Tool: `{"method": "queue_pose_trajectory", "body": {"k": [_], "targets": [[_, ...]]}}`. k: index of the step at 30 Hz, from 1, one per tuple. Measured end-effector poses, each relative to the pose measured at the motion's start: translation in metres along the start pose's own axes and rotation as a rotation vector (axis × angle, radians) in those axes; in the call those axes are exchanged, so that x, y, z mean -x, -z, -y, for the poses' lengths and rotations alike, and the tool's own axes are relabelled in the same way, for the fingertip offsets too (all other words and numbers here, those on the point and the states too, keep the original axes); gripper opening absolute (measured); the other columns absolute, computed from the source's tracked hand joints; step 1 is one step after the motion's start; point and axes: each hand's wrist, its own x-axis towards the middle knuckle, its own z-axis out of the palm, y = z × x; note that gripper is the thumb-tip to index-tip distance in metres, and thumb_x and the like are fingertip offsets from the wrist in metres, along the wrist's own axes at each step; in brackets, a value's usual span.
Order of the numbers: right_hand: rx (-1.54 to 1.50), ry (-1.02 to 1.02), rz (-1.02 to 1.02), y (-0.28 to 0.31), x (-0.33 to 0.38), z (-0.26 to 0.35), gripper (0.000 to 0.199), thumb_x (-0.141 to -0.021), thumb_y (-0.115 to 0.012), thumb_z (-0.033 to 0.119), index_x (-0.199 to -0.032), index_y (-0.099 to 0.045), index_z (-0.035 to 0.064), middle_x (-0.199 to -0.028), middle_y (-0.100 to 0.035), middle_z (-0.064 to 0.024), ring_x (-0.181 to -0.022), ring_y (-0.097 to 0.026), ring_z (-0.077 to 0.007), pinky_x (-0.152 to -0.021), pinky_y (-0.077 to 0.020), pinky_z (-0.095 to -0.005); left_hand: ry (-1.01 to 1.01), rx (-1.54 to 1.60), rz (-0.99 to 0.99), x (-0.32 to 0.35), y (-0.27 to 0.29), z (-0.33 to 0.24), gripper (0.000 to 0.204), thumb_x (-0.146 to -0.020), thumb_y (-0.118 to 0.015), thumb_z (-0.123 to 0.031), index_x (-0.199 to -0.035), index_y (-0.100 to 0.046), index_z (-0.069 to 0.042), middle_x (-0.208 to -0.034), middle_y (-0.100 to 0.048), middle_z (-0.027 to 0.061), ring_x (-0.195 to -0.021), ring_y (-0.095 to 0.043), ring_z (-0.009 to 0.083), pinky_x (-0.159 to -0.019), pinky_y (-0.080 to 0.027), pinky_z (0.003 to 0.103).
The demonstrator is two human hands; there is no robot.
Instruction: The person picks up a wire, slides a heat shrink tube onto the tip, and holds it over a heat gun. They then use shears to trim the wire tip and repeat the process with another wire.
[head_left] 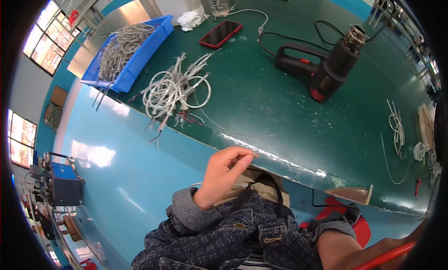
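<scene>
Left hand (223,171) up at the near edge of the green table (261,102), thumb and forefinger tips together, other fingers curled; can't tell if anything fine sits between them. Right hand (394,242) is dim and cut off at the lower right rim behind a red bar (389,257), so no call on its fingers or grip. White cable bundle (173,90) lies left of the left hand, on the table, loose ends poking over the edge. Risk there: a sleeve or hip brushing past could snag those ends and drag the tangle to the floor. Thin pale strand (247,135) lies just beyond the left hand, easily swept off. Heat gun (333,69) rests farther in, nozzle up; can't tell whether it's warm, but if so, a careless reach could burn. Its black cord (291,36) could catch an arm and tip it. Blue tray (144,62) juts past the table edge; a knock might spill its cables.
</scene>
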Motion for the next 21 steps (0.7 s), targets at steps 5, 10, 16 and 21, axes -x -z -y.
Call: {"method": "queue_pose_trajectory", "body": {"k": [5,10,16,21], "targets": [[1.450,-0.504,0.058,0.029,0.075,0.001,0.019,-0.078,-0.053,0.014,-0.097,-0.056,0.0099,-0.086,-0.057,-0.0105,-0.079,-0.058,-0.0258,-0.078,-0.0395,-0.0386,0.026,-0.012,-0.041,0.003,0.001,0.001,0.012,-0.091,-0.055,-0.007,-0.096,-0.063,0.000,-0.072,-0.054,-0.0053,-0.057,-0.038,-0.0005,-0.049,-0.029,0.017],[1.676,-0.655,0.053,0.035,0.116,-0.001,0.016,-0.070,-0.055,0.013,-0.086,-0.057,0.0084,-0.076,-0.055,-0.0083,-0.075,-0.055,-0.0252,-0.074,-0.0411,-0.0376,0.038,-0.021,-0.040,0.001,0.004,0.000,0.013,-0.091,-0.055,-0.010,-0.095,-0.063,0.000,-0.068,-0.051,-0.0058,-0.055,-0.037,-0.0003,-0.048,-0.029,0.017],[1.899,-0.758,0.083,0.052,0.132,0.002,0.012,-0.061,-0.057,0.011,-0.072,-0.059,0.0066,-0.064,-0.052,-0.0057,-0.070,-0.053,-0.0245,-0.068,-0.0430,-0.0364,0.035,-0.011,-0.074,0.010,0.010,0.002,0.014,-0.091,-0.055,-0.011,-0.095,-0.062,0.001,-0.067,-0.049,-0.0060,-0.055,-0.038,0.0003,-0.048,-0.029,0.017],[2.033,-0.767,0.176,0.091,0.096,-0.007,0.006,-0.056,-0.059,0.010,-0.061,-0.058,0.0073,-0.059,-0.052,-0.0041,-0.070,-0.052,-0.0243,-0.066,-0.0441,-0.0349,0.005,-0.011,-0.094,-0.003,0.008,0.004,0.014,-0.091,-0.055,-0.011,-0.095,-0.062,0.001,-0.066,-0.047,-0.0062,-0.056,-0.037,0.0006,-0.049,-0.028,0.017]]}}
